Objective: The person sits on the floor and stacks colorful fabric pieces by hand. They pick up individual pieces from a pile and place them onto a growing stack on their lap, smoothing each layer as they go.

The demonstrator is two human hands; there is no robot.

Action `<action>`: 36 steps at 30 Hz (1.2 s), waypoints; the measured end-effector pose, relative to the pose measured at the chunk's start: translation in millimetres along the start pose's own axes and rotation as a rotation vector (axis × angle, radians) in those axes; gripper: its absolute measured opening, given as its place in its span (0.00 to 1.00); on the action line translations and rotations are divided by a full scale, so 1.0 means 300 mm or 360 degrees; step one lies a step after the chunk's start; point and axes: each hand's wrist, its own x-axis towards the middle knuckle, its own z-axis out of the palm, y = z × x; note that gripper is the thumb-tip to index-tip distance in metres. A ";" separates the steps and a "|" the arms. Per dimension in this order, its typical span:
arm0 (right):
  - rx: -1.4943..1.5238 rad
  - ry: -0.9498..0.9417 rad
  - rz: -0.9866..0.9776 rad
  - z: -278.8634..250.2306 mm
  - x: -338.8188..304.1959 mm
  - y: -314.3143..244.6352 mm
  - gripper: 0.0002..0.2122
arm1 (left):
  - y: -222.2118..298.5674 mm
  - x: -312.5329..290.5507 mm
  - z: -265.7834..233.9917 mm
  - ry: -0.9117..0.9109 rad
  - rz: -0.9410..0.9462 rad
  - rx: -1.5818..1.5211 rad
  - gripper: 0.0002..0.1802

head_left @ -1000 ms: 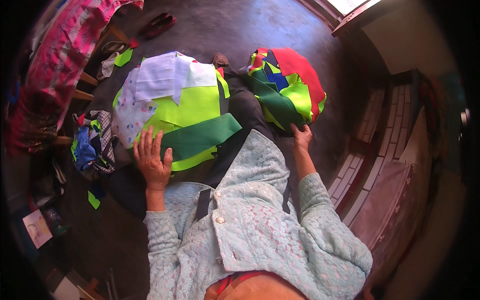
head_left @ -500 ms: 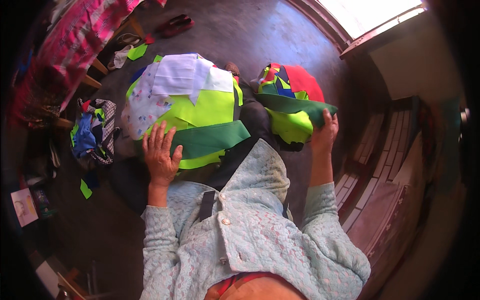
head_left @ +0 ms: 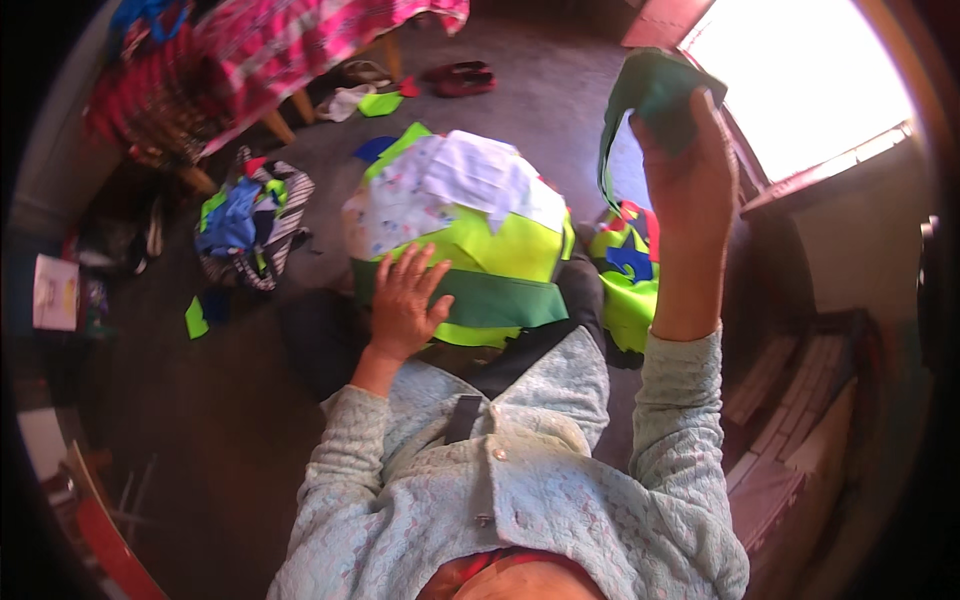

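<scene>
My right hand (head_left: pixel 692 175) is raised at the upper right, its fingers closed on a dark green fabric piece (head_left: pixel 655 85) that hangs folded from it. Palm down, my left hand (head_left: pixel 405 305) lies with spread fingers on a dark green fabric strip (head_left: pixel 505 297) across my lap. Under and beyond that strip are neon yellow fabric (head_left: pixel 510 245), a white cloth (head_left: pixel 475 172) and a pale printed cloth (head_left: pixel 405 215). Right of my lap, partly behind my right arm, sits a pile of scraps (head_left: pixel 628 300) in neon yellow, blue and red.
A bundle of mixed scraps (head_left: pixel 240 225) lies on the floor to the left, near a small neon scrap (head_left: pixel 196 318). Beyond are a pink cloth-covered piece of furniture (head_left: pixel 290 50) and dark red shoes (head_left: pixel 460 78). A bright opening (head_left: pixel 800 85) is at the upper right.
My right hand has lifted the dark green piece off the right pile, up toward the bright opening. My left hand stays on the lap strip. The whole view has shifted.
</scene>
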 end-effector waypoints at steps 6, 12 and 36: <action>0.0597 -0.0581 0.0110 0.245 0.096 0.088 0.13 | 0.002 -0.002 -0.014 0.0024 -0.0002 -0.0055 0.25; 0.0428 -0.0094 0.0343 0.135 -0.096 0.331 0.10 | 0.004 -0.003 -0.008 0.0031 0.0000 -0.0021 0.26; -0.0845 0.0696 0.0619 -0.395 -0.487 0.504 0.15 | -0.001 -0.023 0.025 0.0318 0.0006 -0.0042 0.26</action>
